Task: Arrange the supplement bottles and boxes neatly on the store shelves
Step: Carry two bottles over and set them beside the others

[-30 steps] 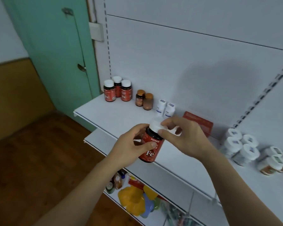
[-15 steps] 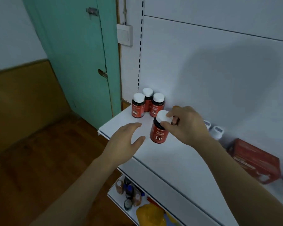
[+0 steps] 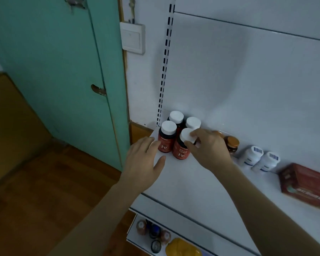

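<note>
Bottles are the job now, and your right hand (image 3: 207,148) has one: a red bottle (image 3: 181,148) marked Fe, pinched by its white cap with thumb and fingers curled round it. The bottle stands up straight on the shelf (image 3: 192,182), at the far left end, with its long side pointing up and down. It sits right in front of three more red bottles (image 3: 167,139) of the same kind, and it looks to be touching the one on its left, though you cannot quite tell. Your left hand (image 3: 144,159) lies flat and open just beside the group, fingers straight, tips near the front left bottle, holding nothing. So the bottle is straight ahead of both hands, but the right one is nearer and already on it. Your next move may be to let go of the cap, or to nudge the bottle a bit so the four make a tidy square. Go gently, because a push at the cap could tip it into the others. Off to the right stand two brown bottles (image 3: 232,145), two white bottles (image 3: 259,159) and a red box (image 3: 307,183), all well apart from your hands.
</note>
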A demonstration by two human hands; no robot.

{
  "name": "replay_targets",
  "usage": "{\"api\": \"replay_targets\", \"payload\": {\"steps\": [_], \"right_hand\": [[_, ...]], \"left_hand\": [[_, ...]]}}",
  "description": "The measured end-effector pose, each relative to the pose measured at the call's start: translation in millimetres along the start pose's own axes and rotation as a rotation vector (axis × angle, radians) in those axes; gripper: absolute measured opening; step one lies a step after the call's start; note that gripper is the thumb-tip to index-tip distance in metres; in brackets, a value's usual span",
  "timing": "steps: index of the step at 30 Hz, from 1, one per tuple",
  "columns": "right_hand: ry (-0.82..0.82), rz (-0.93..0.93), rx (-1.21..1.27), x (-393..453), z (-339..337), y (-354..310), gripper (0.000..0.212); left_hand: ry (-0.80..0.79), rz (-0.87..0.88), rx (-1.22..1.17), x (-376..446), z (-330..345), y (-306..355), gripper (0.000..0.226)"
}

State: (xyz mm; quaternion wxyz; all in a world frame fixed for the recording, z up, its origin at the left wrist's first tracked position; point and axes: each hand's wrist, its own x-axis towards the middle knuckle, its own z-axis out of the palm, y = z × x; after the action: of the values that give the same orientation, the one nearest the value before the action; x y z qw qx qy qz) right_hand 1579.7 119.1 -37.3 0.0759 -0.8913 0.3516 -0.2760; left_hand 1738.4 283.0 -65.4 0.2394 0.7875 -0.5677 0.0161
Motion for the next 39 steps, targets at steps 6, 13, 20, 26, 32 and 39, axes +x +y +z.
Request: {"api": "replay_targets", "payload": {"steps": [6,13,20,26,32,39], "right_hand": [[-0.003,0.112,-0.054,-1.5,13.2,-15.1,0.031],[-0.004,0.154,-0.103,-2.0,19.5,-22.3,0.029],[-0.031,0.206,-0.14,-8.1,22.2,-29.5,0.033],[0.026,0.202,-0.246,-35.3,-4.8,-39.7,0.034],[-0.1,0.438,-0.446,-99.0,-51.8,-40.6,0.065],[-0.028,0.633,-0.535,-193.9,-138.0,-6.7,0.069]], "left_hand": [[-0.089,0.124,-0.097,16.9,-4.7,-35.0,0.056],[-0.115,0.2,-0.142,23.9,-5.4,-50.6,0.055],[-0.075,0.27,-0.176,34.5,-10.5,-49.4,0.052],[0.035,0.347,-0.16,48.3,-15.0,-23.4,0.047],[0.023,0.395,-0.065,43.5,-14.5,47.9,0.053],[-0.014,0.574,-0.152,7.7,4.9,173.8,0.055]]}}
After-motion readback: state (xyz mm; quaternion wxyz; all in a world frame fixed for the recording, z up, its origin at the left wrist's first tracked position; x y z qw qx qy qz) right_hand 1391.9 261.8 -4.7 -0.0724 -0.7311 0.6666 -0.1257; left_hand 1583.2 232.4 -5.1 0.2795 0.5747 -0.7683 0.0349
